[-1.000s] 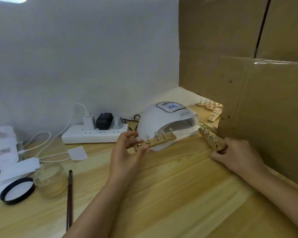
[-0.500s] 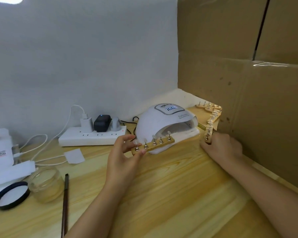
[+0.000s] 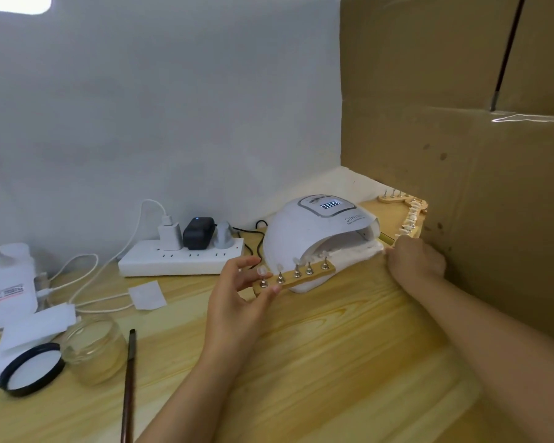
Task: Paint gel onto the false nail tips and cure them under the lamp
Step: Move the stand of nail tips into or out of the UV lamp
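My left hand (image 3: 237, 298) pinches the near end of a wooden holder strip (image 3: 296, 276) with several clear nail tips on metal pegs, held just in front of the mouth of the white curing lamp (image 3: 317, 231). My right hand (image 3: 414, 259) is curled to the right of the lamp, against the cardboard wall, gripping the near end of a second strip (image 3: 408, 223) that runs away from me. A third strip (image 3: 392, 197) lies behind it. The glass gel jar (image 3: 93, 353) and the brush (image 3: 129, 378) lie at the front left.
A cardboard wall (image 3: 477, 155) closes off the right side. A white power strip (image 3: 179, 259) with plugs and cables sits behind, a white bottle (image 3: 7, 282) and papers at far left, a black-rimmed lid (image 3: 29, 369) beside the jar. The wooden table (image 3: 333, 362) lies below.
My right hand has carried the second strip back and to the right, from beside the lamp toward the cardboard corner, turning it to point away. My left hand keeps its strip at the lamp's mouth.
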Tool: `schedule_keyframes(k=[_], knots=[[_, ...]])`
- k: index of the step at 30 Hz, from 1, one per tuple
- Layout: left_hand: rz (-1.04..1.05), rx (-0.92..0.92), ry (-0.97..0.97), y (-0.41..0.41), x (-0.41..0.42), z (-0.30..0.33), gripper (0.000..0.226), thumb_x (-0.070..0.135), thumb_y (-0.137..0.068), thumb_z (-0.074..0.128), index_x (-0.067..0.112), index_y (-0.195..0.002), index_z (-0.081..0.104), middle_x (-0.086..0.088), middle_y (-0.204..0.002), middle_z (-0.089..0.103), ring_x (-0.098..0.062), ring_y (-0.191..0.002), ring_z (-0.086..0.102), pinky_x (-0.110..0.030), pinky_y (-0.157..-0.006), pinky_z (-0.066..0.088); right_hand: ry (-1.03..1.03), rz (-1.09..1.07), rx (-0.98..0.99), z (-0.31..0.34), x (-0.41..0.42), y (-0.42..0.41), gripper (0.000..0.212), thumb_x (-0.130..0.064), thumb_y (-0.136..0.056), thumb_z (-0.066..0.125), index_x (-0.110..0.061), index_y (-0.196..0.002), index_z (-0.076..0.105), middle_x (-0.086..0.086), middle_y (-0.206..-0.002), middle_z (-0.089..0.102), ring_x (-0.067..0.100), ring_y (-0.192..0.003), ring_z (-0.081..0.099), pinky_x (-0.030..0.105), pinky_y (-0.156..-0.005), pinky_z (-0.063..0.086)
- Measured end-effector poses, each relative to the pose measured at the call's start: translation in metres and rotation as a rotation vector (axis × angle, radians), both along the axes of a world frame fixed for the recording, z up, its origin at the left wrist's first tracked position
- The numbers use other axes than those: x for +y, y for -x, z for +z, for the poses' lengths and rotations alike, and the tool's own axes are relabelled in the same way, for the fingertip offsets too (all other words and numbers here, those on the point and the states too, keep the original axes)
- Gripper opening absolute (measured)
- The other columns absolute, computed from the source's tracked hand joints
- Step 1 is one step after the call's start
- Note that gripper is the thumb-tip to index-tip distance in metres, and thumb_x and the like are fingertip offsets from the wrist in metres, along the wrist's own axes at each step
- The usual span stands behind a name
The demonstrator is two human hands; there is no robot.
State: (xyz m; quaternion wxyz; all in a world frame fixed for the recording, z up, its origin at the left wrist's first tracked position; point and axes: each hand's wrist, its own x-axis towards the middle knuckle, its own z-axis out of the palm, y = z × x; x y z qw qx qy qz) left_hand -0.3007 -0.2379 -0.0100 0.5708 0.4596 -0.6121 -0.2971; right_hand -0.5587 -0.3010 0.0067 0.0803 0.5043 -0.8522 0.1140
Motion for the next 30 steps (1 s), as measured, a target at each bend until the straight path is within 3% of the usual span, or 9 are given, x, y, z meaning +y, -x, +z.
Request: schedule_keyframes(k=[7,13,16,18,21,25,28,30], knots=[[-0.008,-0.009,0.001,0.000,-0.001,-0.001,0.040,0.005,-0.072,0.074,0.026,-0.098,0.053,0.008,-0.086,0.067,0.009,-0.083,0.059,-0.002,-0.060,0.036,0.117,0.097,-0.003,-0.006,0.006,0.005,0.029,-0.028,-0.099,0.034,-0.012,-0.103,0.058,0.009,-0.101,0.063,0.024,-0.091,0.057,0.027,-0.063,0.038],[-0.009,-0.022,0.000,-0.001,0.001,0.000,0.040,0.007,-0.072,0.074,0.029,-0.097,0.052,0.010,-0.087,0.067,0.011,-0.083,0.058,-0.002,-0.061,0.037,-0.025,0.040,-0.107,0.008,0.001,0.001,0.026,-0.016,-0.096,0.033,-0.013,-0.113,0.052,0.010,-0.115,0.057,0.026,-0.102,0.054,0.026,-0.066,0.036],[-0.013,-0.027,-0.004,-0.001,0.002,0.000,0.040,0.008,-0.072,0.074,0.030,-0.097,0.052,0.010,-0.087,0.067,0.010,-0.083,0.058,-0.002,-0.061,0.036,0.171,0.170,-0.233,0.009,0.013,-0.004,0.022,-0.020,-0.094,0.039,-0.011,-0.109,0.053,0.008,-0.095,0.061,0.025,-0.086,0.056,0.027,-0.059,0.035],[-0.014,-0.035,0.003,-0.001,0.001,0.000,0.040,0.009,-0.072,0.075,0.032,-0.094,0.051,0.013,-0.085,0.067,0.010,-0.084,0.058,-0.002,-0.060,0.035,0.254,0.326,-0.422,0.007,0.022,-0.013,0.017,-0.022,-0.091,0.048,-0.011,-0.092,0.061,0.004,-0.074,0.062,0.014,-0.065,0.054,0.025,-0.051,0.033],[-0.007,-0.054,0.036,0.000,0.003,0.002,0.039,0.011,-0.071,0.075,0.033,-0.092,0.052,0.019,-0.083,0.067,0.011,-0.084,0.058,-0.003,-0.062,0.034,-0.002,0.500,-0.798,0.010,0.040,-0.032,0.023,-0.024,-0.090,0.050,-0.017,-0.078,0.069,-0.003,-0.052,0.063,0.001,-0.039,0.047,0.015,-0.039,0.033],[0.015,-0.053,0.085,0.002,0.005,0.003,0.042,0.011,-0.068,0.077,0.034,-0.093,0.053,0.025,-0.081,0.066,0.011,-0.083,0.058,-0.004,-0.065,0.035,-0.136,0.586,-1.294,0.014,0.051,-0.043,0.028,-0.028,-0.096,0.046,-0.010,-0.091,0.068,0.008,-0.066,0.070,0.010,-0.040,0.054,0.015,-0.033,0.033],[0.021,-0.064,0.129,0.003,0.007,0.002,0.044,0.012,-0.067,0.079,0.035,-0.094,0.052,0.023,-0.079,0.066,0.009,-0.083,0.057,-0.002,-0.066,0.035,-0.055,0.608,-1.525,0.013,0.055,-0.045,0.030,-0.024,-0.093,0.049,-0.010,-0.078,0.071,0.012,-0.065,0.069,0.013,-0.043,0.059,0.016,-0.034,0.039],[0.010,-0.085,0.139,0.005,0.009,0.003,0.046,0.014,-0.066,0.079,0.037,-0.094,0.051,0.020,-0.079,0.066,0.010,-0.083,0.057,-0.001,-0.067,0.035,-0.060,0.602,-1.600,0.014,0.058,-0.046,0.025,-0.031,-0.081,0.058,-0.012,-0.072,0.071,0.013,-0.064,0.068,0.013,-0.043,0.059,0.016,-0.034,0.039]])
